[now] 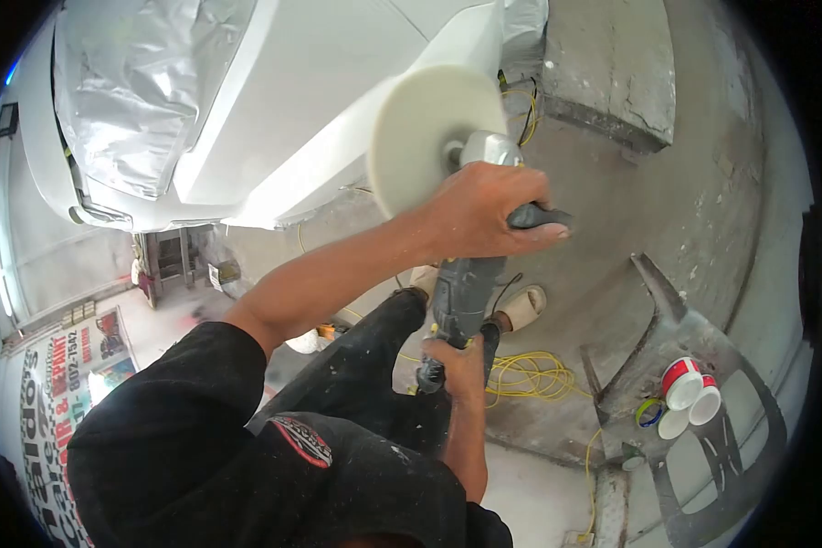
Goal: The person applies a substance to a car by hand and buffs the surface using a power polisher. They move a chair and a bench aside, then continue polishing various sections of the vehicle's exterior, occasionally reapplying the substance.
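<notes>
My left hand (pixel 493 208) is wrapped round the dark side handle (pixel 539 216) of a polisher (pixel 470 294), near its metal head. Lower down, closer to my body, my right hand (pixel 457 365) grips the rear end of the same tool. A large round whitish pad (pixel 429 128) is fitted to the polisher's head. Its face is turned toward a white car body (pixel 310 119), and its edge overlaps the lower panel in this view. Silver-grey masking film (pixel 142 91) covers part of the car.
Coiled yellow cord (pixel 530 374) lies on the floor beside my feet. At the right, a grey car part (pixel 703 338) carries red-and-white tubs (pixel 681 384) and a green tape roll (pixel 649 413). A concrete block (pixel 612 64) stands beyond; a printed banner (pixel 73 402) is at left.
</notes>
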